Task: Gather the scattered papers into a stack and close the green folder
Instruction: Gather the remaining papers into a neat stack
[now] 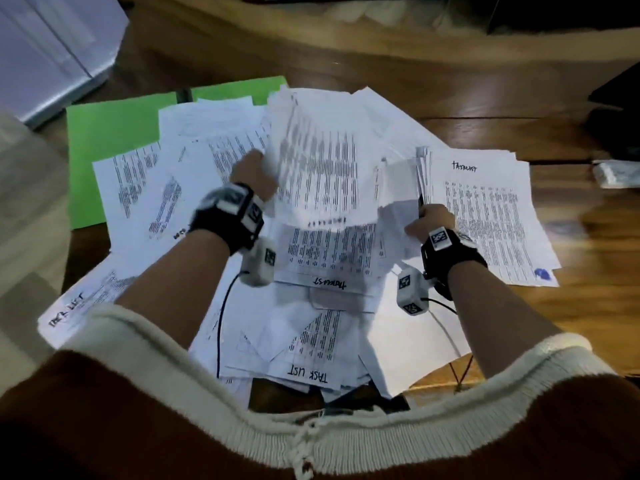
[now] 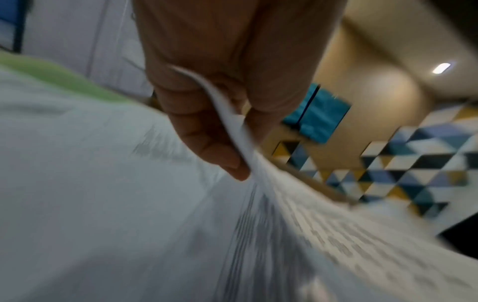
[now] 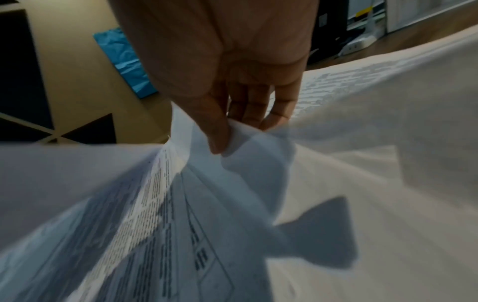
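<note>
On the wooden table (image 1: 485, 109): papers (image 1: 149, 188) are spread in a loose pile.
Green folder (image 1: 90, 133): it is laid open at the far left, partly covered by the pile.
Left hand (image 1: 254, 176): a raised sheet (image 1: 318, 157) is pinched above the folder's right side.
Right hand (image 1: 433, 221): a bunch of sheets (image 1: 398, 188) is gripped, right of the folder.
Done: little is stacked.
Left: most papers must be gathered and the folder shut.

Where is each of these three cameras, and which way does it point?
Head: looks down at papers, green folder, both forearms.
Left wrist: along the left hand, which pinches a sheet.
Right wrist: along the right hand, which grips crumpled sheets.
All three show the papers; each wrist view shares its hand with the head view.
</note>
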### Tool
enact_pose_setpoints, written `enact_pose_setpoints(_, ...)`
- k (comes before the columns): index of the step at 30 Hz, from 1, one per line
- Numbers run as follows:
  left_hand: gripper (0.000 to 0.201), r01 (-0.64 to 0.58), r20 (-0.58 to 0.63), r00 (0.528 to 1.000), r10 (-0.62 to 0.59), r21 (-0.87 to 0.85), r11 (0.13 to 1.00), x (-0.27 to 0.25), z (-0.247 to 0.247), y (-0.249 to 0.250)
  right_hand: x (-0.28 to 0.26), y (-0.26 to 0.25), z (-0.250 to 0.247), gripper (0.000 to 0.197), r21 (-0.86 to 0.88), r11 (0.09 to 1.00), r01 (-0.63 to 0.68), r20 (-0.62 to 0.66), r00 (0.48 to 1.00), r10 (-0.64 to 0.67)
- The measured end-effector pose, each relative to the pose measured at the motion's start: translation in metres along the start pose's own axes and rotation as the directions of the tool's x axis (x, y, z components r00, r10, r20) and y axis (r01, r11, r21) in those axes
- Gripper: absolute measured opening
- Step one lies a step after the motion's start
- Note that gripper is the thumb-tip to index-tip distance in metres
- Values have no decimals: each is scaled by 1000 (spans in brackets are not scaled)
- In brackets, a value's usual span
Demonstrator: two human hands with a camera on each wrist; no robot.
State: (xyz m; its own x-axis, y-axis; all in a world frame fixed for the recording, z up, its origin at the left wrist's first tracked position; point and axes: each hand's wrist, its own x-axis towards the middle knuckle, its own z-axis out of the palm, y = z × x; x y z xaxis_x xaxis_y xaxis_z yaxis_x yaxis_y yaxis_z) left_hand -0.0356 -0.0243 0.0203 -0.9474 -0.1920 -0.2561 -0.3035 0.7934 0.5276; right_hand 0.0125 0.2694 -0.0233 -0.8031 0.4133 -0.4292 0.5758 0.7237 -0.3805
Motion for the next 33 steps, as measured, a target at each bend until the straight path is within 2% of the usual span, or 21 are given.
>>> enact_pose_setpoints(2,40,41,157,986,-53,79,996,-12,29,-15,-3,-1,-5,14,12,1000,22,-61,998,-22)
enact_pose_setpoints(4,57,110,257,956,-141,131,985,-23,49,-30,-6,-2,-12,19,70,997,27,-133,991,-17)
enact_pose_setpoints(8,83,273,226,926,-304,157,949,-44,71,-36,-6,-3,-24,26,165,986,31,-225,974,7)
enact_pose_setpoints(11,98,317,183,923,-340,142,938,-50,78,-25,-8,-7,-29,25,186,981,55,-257,966,-6)
enact_pose_setpoints(14,90,337,170,921,-350,97,936,-52,84,-18,-12,-12,-30,29,168,985,32,-227,974,7)
enact_pose_setpoints(16,82,387,192,907,-374,-31,922,-53,86,-16,-17,-11,-30,33,133,991,10,-215,977,19)
enact_pose_setpoints(18,75,426,222,893,-392,-129,896,-53,85,-16,-22,-10,-34,35,118,993,7,-246,969,22)
enact_pose_setpoints(20,73,446,239,883,-404,-160,880,-52,82,-18,-28,-11,-43,36,92,995,27,-331,944,5)
enact_pose_setpoints(23,71,432,222,892,-393,-169,886,-51,79,-21,-34,-24,-64,38,45,993,106,-488,870,-70)
enact_pose_setpoints(27,63,400,199,909,-367,-165,901,-51,77,-23,-35,-48,-84,37,54,955,293,-680,711,-179)
enact_pose_setpoints(29,58,390,189,915,-356,-195,900,-50,76,-25,-37,-57,-88,36,103,925,365,-731,659,-179)
enact_pose_setpoints(30,56,395,186,915,-359,-222,891,-49,76,-26,-36,-61,-91,36,163,911,378,-742,656,-139)
enact_pose_setpoints(33,47,423,170,906,-388,-311,851,-45,75,-28,-24,-68,-94,38,448,826,343,-692,718,77)
